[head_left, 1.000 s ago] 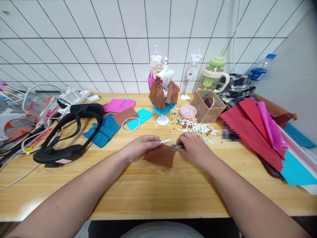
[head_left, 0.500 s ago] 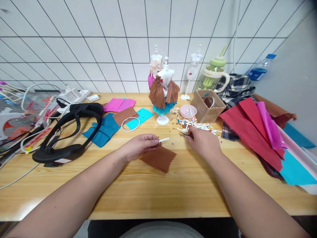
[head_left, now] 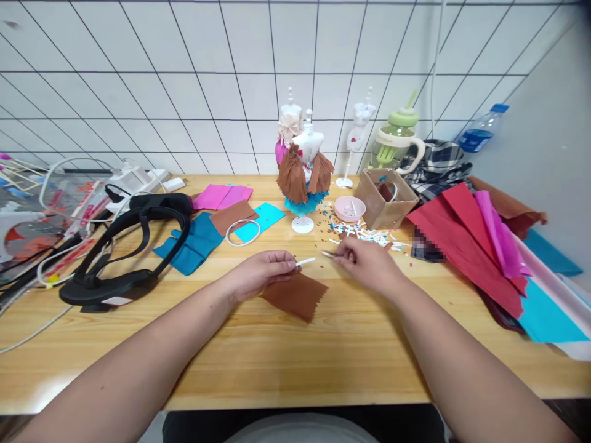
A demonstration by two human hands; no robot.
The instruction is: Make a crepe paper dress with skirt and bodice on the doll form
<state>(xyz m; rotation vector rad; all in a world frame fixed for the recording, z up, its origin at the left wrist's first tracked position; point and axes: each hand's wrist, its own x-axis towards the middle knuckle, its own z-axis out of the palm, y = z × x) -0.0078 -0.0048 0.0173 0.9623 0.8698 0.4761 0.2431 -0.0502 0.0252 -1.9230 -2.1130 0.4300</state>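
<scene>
My left hand [head_left: 272, 267] pinches a narrow white strip [head_left: 305, 261] between thumb and fingers; its free end points right. Beneath that hand lies a brown sheet of crepe paper [head_left: 298, 296] with a jagged right edge. To the right, my right hand [head_left: 357, 258] is closed round slim metal tweezers [head_left: 329, 254], whose blurred tips point left at the strip, a small gap away. Something pale shows at the tips, too small to make out. Behind both hands stands a white mini dress form [head_left: 310, 143] wearing brown and blue ruffled paper.
White and coloured scraps [head_left: 369, 235] lie around a pink dish [head_left: 349, 209] and a cardboard box [head_left: 385, 203]. Folded coloured paper [head_left: 466, 234] covers the right side. At left are a black headset strap [head_left: 111, 289], cables and a white ring [head_left: 243, 233]. A green-lidded jug [head_left: 397, 138] stands behind.
My right hand has moved left with the tweezers, bringing their tips nearer the white strip. My left hand has stayed almost still, and the view has shifted slightly.
</scene>
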